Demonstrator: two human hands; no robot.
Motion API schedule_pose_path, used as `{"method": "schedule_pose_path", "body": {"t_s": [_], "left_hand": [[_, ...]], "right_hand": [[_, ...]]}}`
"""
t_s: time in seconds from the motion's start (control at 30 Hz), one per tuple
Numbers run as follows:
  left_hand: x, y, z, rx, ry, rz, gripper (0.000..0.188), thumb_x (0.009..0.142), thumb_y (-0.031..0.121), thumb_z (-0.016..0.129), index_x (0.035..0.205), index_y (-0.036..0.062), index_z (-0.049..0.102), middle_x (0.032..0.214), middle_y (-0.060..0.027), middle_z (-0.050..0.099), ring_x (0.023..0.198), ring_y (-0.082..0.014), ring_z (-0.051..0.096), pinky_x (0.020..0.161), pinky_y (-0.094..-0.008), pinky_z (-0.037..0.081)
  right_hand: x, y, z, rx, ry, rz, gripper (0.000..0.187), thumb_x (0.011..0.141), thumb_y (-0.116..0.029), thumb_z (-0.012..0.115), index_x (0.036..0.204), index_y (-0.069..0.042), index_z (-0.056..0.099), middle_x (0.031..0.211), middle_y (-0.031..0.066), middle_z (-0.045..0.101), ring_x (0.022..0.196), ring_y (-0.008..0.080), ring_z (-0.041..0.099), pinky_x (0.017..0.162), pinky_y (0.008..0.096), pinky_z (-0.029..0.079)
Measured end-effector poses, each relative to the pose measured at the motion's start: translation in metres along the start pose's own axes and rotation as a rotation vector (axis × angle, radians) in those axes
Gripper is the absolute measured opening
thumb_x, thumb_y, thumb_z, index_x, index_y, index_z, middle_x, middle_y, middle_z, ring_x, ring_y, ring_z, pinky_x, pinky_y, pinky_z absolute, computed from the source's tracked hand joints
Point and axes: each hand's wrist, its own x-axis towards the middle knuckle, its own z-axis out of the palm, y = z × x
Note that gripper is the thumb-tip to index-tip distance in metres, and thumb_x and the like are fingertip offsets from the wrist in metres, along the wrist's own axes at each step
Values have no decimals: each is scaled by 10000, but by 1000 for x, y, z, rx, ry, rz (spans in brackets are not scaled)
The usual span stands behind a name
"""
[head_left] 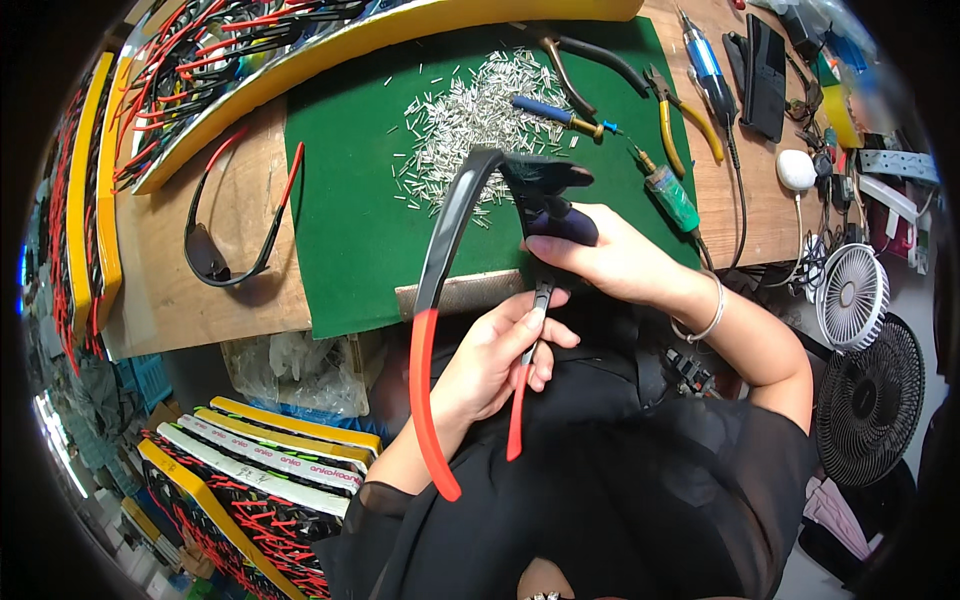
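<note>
A pair of sunglasses [425, 375] with a black frame and red temple ends is held up over the near edge of the green mat [345, 220]. My left hand [492, 355] pinches one temple near its hinge, with that red end pointing down toward my lap. My right hand [620, 255] grips the dark front of the frame, the thumb pressed on it; dark covering or lens hides some of its fingertips. The other temple arches leftward, its red end beside my left forearm. Beyond the glasses, many small silvery pins [465, 125] lie heaped on the mat.
Another pair of sunglasses [207, 258] lies left on the wooden table. Beyond the pins rest a blue-handled screwdriver [545, 108], yellow-handled pliers [667, 115] and a green-handled tool [672, 200]. Yellow-edged trays [215, 120] of frames stand left; fans [852, 295] stand right.
</note>
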Motion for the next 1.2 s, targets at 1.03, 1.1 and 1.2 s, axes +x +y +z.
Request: {"method": "schedule_pose_path", "body": {"t_s": [1.03,1.1,1.2], "left_hand": [[12,-28,-11,-178,225,-82,232,938,218,426,1018,24,523,670,-3,536,401,-16,315,356,-151,240],[15,-25,-13,-217,212,-104,225,937,216,425,1010,28,526,659,0,532,396,-17,314,347,-151,237],[15,-19,-15,-244,197,-154,242,945,244,405,988,40,528,622,8,504,389,-18,304,338,-156,227]], "right_hand": [[-61,8,-25,-597,70,10,286,869,-97,507,1121,39,496,791,99,591,625,146,554,610,265,450],[-72,7,-20,-623,10,-16,240,851,-84,517,1057,37,547,822,149,622,722,243,623,645,308,484],[-72,15,-5,-657,76,-162,192,788,-97,582,951,4,588,813,158,619,739,305,606,644,358,489]]}}
